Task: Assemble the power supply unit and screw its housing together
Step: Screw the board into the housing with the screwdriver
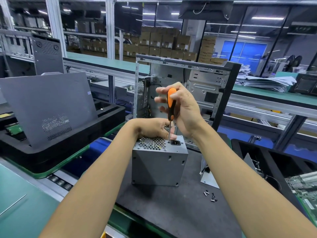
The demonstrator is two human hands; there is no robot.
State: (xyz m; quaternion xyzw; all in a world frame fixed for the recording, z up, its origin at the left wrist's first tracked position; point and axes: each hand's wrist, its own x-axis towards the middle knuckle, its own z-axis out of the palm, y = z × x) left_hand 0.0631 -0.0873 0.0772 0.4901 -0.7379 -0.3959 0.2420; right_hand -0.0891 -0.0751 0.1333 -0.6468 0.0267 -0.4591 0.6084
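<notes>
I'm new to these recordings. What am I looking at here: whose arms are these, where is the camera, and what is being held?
There is no robot here. The one picture comes from a camera worn on a person's head, looking down at their own bare arms. The right hand holds an orange and black screwdriver upright, its tip on top of a grey power supply unit, beside its black socket. The left hand rests on the unit's top, steadying it. The unit stands on a dark mat. A few loose screws lie to its right. An open computer case stands behind.

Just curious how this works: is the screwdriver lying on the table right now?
No, the right hand holds the screwdriver upright, its tip on the power supply unit.
</notes>
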